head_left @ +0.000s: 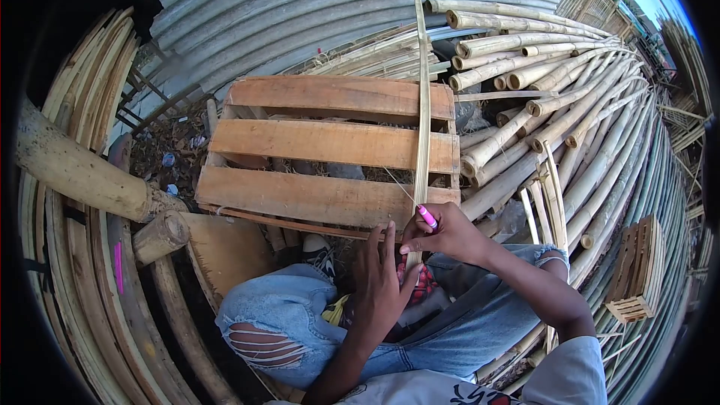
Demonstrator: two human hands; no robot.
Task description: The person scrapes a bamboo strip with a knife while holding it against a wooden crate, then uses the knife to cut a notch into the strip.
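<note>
A long split bamboo strip (423, 127) runs from my lap across the wooden slatted crate (322, 142) and past its far edge. My right hand (454, 236) is closed around a pink marker (427, 217), its fingers right at the strip's near end. A thin sliver slants up and left from that hand over the crate. On the strip's left side, my left hand (382, 277) has its fingers stretched out and its thumb apart, the thumb close to the strip's lower end. Red checked cloth (426, 285) shows below both hands, between my legs in torn jeans.
Cut bamboo poles (555, 67) lie stacked at the right, beside a small wooden crate (636, 270). Corrugated sheets (337, 15) stand behind. Split bamboo (82, 277) and a thick pole (90, 165) fill the left, where a slim pink object (118, 266) rests.
</note>
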